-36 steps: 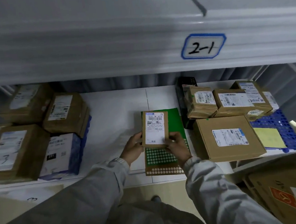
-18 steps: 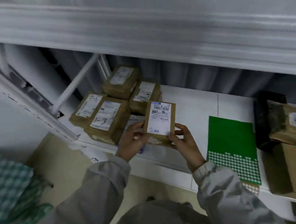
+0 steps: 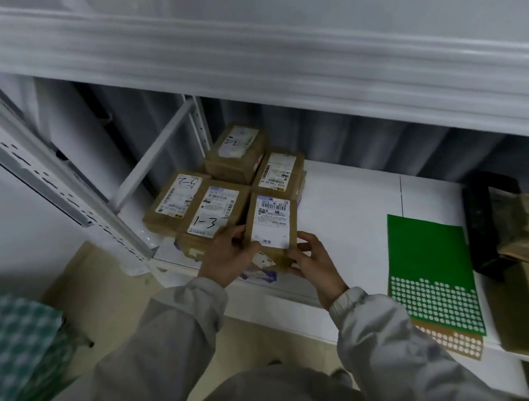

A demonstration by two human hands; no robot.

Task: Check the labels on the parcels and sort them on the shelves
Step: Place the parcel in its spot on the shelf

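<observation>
Seemingly light and stiff, a small flat brown cardboard parcel with a white printed label (image 3: 272, 226) is held label-up over the white shelf board (image 3: 348, 211), just beside a cluster of labelled brown boxes (image 3: 212, 211). The left hand (image 3: 229, 255) grips its left edge; the right hand (image 3: 314, 260) pinches the lower right corner. Its edges look the surest hold.

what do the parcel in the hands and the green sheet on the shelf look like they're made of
Held parcel: brown corrugated cardboard by its look, matte, with glossy tape over the seams and a white paper label.
Green sheet: thin flat card or plastic, smooth; rows of pale dots cover its near end. Which material, I cannot tell.
</observation>
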